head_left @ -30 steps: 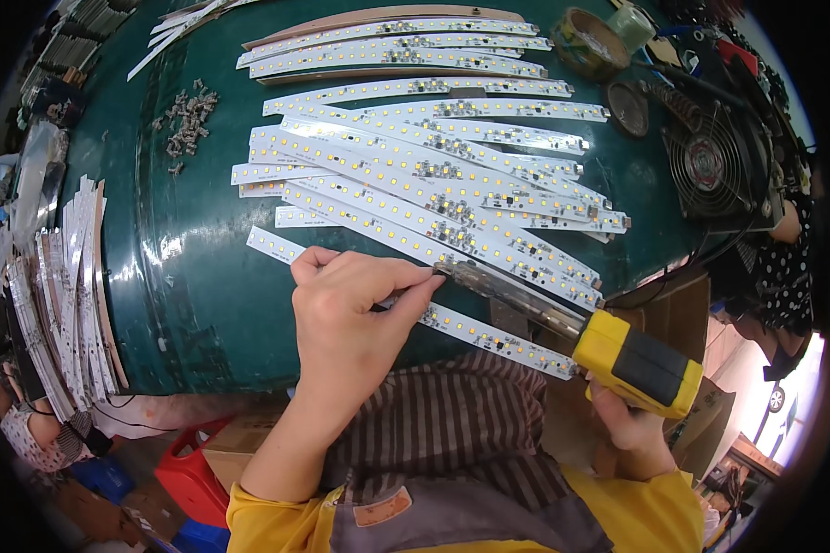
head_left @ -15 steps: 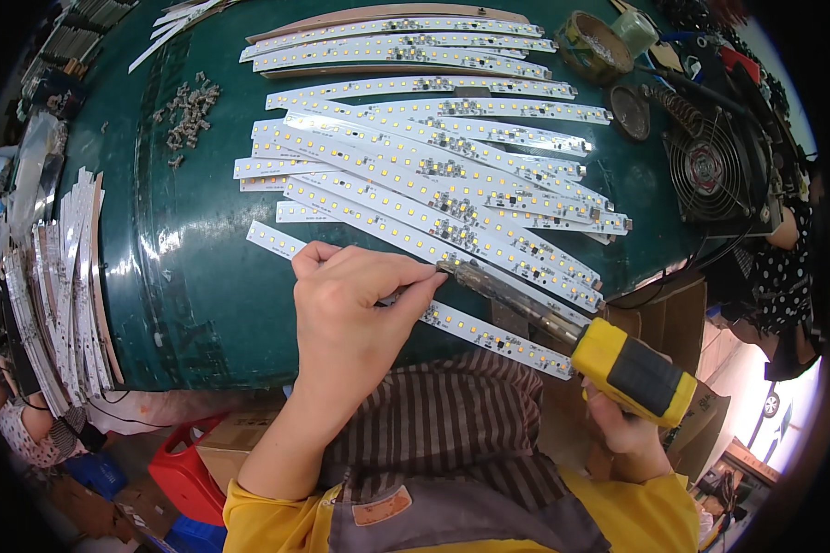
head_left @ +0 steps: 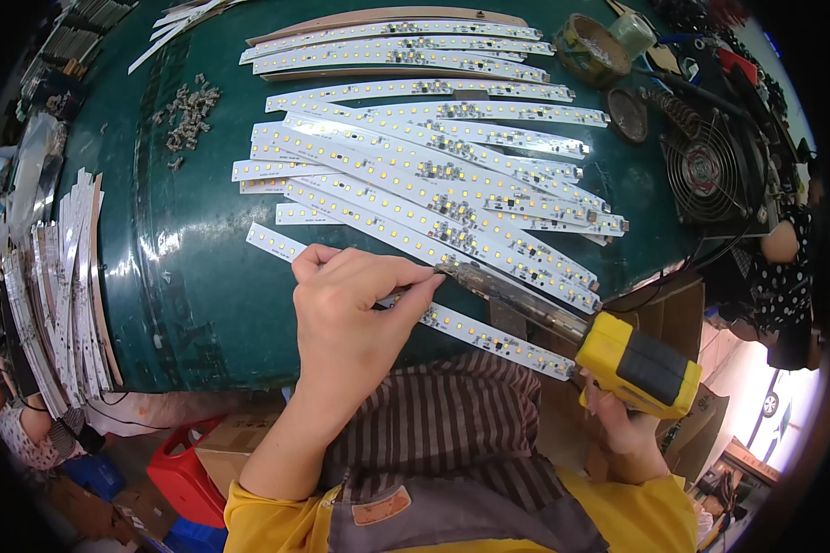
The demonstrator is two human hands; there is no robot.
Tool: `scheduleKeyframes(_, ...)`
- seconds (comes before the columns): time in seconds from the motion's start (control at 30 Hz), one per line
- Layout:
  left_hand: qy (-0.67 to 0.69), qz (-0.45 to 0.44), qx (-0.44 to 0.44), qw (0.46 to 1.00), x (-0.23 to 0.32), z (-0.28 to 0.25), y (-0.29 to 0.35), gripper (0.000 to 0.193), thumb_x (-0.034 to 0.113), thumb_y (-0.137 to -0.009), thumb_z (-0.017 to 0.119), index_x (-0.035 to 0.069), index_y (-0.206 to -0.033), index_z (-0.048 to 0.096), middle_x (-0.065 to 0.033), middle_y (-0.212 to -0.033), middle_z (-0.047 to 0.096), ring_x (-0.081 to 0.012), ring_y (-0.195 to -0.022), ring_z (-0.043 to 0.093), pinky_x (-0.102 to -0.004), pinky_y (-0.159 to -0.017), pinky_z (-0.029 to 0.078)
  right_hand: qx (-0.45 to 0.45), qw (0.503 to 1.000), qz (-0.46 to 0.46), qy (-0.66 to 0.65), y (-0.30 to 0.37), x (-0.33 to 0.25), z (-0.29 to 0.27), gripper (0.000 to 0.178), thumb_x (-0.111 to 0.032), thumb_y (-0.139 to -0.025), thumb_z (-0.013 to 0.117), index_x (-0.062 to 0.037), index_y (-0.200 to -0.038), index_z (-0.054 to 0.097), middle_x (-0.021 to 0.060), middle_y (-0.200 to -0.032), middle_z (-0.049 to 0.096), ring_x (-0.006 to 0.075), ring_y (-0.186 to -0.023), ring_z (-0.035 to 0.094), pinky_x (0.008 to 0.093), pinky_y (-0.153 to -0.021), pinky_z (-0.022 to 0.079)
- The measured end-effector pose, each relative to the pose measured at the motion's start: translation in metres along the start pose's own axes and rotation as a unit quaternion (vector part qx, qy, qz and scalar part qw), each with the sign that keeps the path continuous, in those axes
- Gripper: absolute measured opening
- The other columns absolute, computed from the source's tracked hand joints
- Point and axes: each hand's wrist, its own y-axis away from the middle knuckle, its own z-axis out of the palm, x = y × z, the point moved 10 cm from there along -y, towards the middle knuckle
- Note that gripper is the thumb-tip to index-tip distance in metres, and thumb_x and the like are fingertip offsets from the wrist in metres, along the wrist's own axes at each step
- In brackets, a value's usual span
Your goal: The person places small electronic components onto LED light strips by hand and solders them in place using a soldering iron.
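My left hand (head_left: 346, 300) is closed in a pinch, thumb and forefinger together over a white LED strip board (head_left: 498, 341) near the table's front edge. Whatever is between those fingertips is too small and hidden to name. In my right hand (head_left: 622, 429) is a yellow and black soldering gun (head_left: 638, 366), gripped from below. Its long, dark, worn barrel (head_left: 516, 300) slants up and left, its tip right at my left fingertips. The hand covers the middle of the board, while both ends show. Just beyond, several similar LED strip boards (head_left: 433, 170) overlap in a loose fan.
A heap of small metal parts (head_left: 189, 115) lies on the green table (head_left: 184, 304). More boards (head_left: 65, 286) are stacked at the left edge. At the right stand a round tin (head_left: 592, 48), a coiled spring holder (head_left: 670, 111) and a fan (head_left: 705, 170). Another person's arm (head_left: 780, 241) shows beyond.
The soldering gun's body and my right hand have shifted slightly to the right. My left hand has stayed in place, with the tip still at its fingertips.
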Motion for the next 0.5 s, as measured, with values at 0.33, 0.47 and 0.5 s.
scheduleKeyframes(0.33, 0.003, -0.001, -0.002, 1.0, -0.004, -0.003, -0.001, 0.012, 0.009, -0.069, 0.085, 0.01, -0.076, 0.075, 0.0026, -0.072, 0.071, -0.0103, -0.062, 0.06, -0.0289, -0.079, 0.035, 0.091, 0.984, -0.152, 0.004, 0.002, -0.013, -0.014, 0.04, -0.024, -0.093, 0.065, 0.0033, -0.12, 0.055, 0.0095, -0.101, 0.063, 0.0124, -0.076, 0.058, 0.0239, -0.065, 0.046)
scheduleKeyframes(0.47, 0.014, 0.051, -0.024, 0.998, -0.002, -0.003, 0.0, 0.023, 0.016, -0.062, 0.088, 0.01, -0.081, 0.075, 0.0014, -0.079, 0.072, -0.0135, -0.073, 0.064, -0.0303, -0.082, 0.038, 0.12, 0.975, -0.167, 0.082, -0.006, -0.001, -0.015, 0.053, 0.01, -0.077, 0.07, 0.0003, -0.126, 0.051, 0.0077, -0.118, 0.057, 0.0133, -0.104, 0.054, 0.024, -0.082, 0.046)
scheduleKeyframes(0.5, 0.035, 0.08, -0.041, 0.995, 0.0, -0.003, 0.001, 0.029, 0.018, -0.06, 0.089, 0.01, -0.083, 0.075, 0.0008, -0.083, 0.072, -0.0148, -0.078, 0.065, -0.031, -0.083, 0.038, 0.155, 0.975, -0.149, 0.064, -0.005, 0.015, -0.017, 0.066, 0.016, -0.069, 0.073, -0.002, -0.128, 0.05, 0.0065, -0.123, 0.052, 0.0141, -0.107, 0.051, 0.0262, -0.088, 0.044)
